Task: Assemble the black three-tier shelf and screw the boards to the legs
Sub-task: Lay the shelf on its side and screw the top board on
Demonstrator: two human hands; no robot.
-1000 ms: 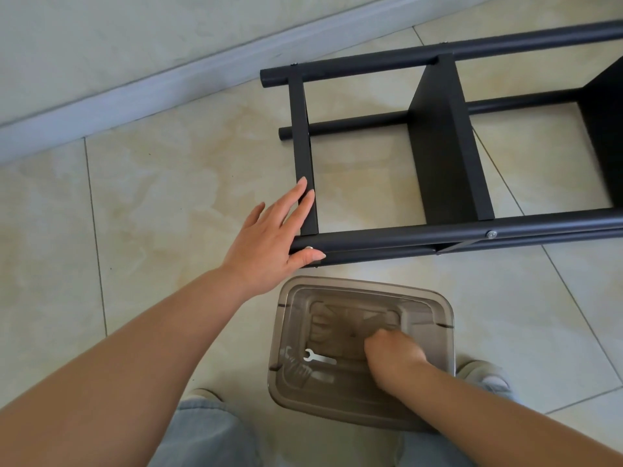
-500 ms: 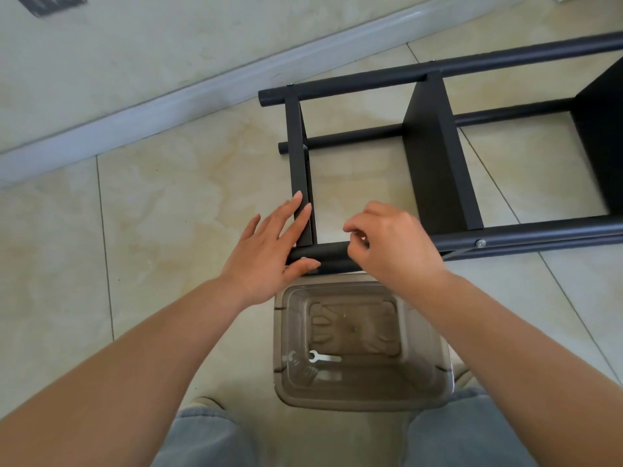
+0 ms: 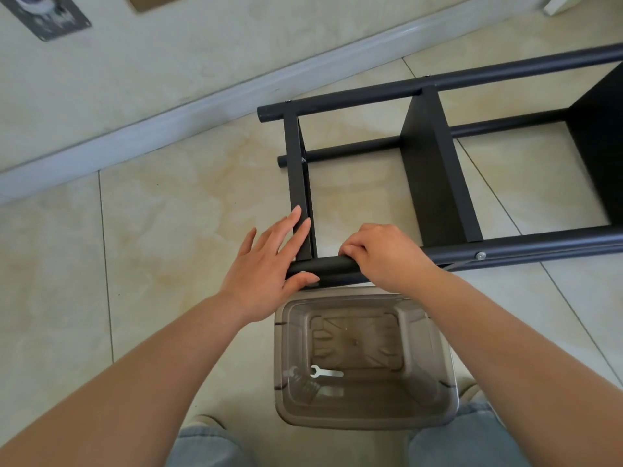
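The black shelf lies on its side on the tiled floor. Its near leg (image 3: 325, 265) runs left to right in front of me. The end board (image 3: 296, 176) and the middle board (image 3: 435, 176) stand between the near leg and the far leg (image 3: 472, 74). My left hand (image 3: 266, 267) lies flat, fingers on the end board and thumb on the end of the near leg. My right hand (image 3: 384, 254) curls its fingers over the near leg just right of the end board. Whether those fingers also hold something small is hidden. A silver screw head (image 3: 480, 255) shows further right on that leg.
A translucent grey plastic bin (image 3: 281, 358) stands on the floor between my knees, just below the near leg, with a small flat wrench (image 3: 325, 372) inside. A wall with a pale baseboard (image 3: 168, 123) runs behind the shelf. Bare tiles lie to the left.
My right hand came up out of the bin and settled on the near leg beside the end board. My left hand stayed on the end board and leg end.
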